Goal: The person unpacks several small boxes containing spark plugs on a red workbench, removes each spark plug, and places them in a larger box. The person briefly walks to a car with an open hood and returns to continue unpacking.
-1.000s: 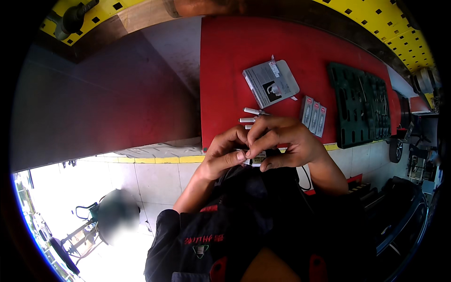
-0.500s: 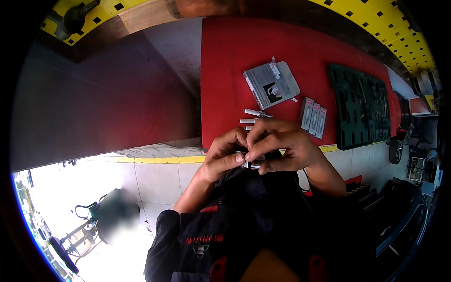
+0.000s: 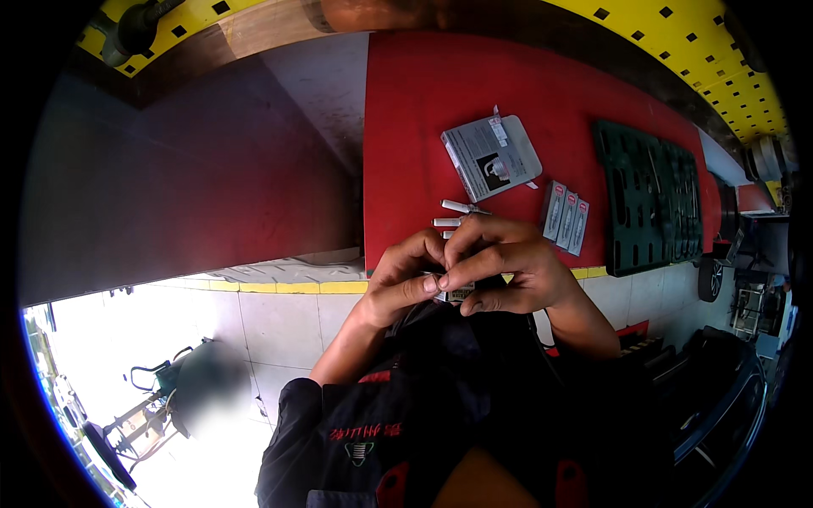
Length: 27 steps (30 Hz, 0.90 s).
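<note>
Close to my body, at the near edge of the red bench, my left hand [image 3: 405, 278] and my right hand [image 3: 512, 267] meet over a small narrow box [image 3: 457, 295]. Both have closed fingers pinching it, and they cover most of its surface. Its visible end looks pale with dark print. Just beyond my fingers lie a few white-bodied spark plugs [image 3: 456, 206], partly hidden by my hands. Three slim grey spark plug boxes [image 3: 565, 218] rest side by side to the right. A larger flattened-looking grey carton [image 3: 483, 152] with an open flap is farther back.
The red bench top [image 3: 406, 110] stretches ahead of me. A dark green moulded tool case [image 3: 648, 199] lies on its right part. Yellow perforated panels [image 3: 677, 42] line the back. A dark panel [image 3: 195, 178] stands at left, and a wheel [image 3: 711, 278] is at far right.
My hands stay together on the small box, with a slight shift of the right fingers; its printed face shows a little more. The view has moved slightly.
</note>
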Tool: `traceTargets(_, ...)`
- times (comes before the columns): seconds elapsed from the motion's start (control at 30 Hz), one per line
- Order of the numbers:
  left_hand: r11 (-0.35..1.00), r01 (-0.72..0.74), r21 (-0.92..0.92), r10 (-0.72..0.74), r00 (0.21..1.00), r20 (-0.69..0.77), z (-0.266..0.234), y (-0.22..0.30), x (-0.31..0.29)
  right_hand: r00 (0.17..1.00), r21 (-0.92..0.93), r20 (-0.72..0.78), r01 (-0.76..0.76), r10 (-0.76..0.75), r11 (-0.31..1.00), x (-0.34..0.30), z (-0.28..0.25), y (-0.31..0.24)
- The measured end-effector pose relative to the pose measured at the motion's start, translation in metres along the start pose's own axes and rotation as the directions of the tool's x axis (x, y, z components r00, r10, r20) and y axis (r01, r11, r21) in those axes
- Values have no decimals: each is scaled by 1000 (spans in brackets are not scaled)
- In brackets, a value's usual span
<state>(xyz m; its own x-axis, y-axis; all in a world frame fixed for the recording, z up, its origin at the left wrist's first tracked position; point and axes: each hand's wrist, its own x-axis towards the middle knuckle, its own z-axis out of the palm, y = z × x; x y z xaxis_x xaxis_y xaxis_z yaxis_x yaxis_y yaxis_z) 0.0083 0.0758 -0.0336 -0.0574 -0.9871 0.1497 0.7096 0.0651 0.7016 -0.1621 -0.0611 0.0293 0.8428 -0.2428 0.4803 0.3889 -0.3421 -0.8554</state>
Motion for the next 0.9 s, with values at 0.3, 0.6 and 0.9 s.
traceTargets(0.3,995,12,94,-6,998,-62,1,4,-2,966,196,19,-258,259,946,0,3,-14)
traceTargets(0.6,982,44,184,-36,998,-46,0,22,2,909,342,67,-409,412,846,-2,4,-12)
traceTargets(0.9,960,11,278,-3,1000,-26,-2,23,0,921,223,86,-390,381,893,1,-2,-15)
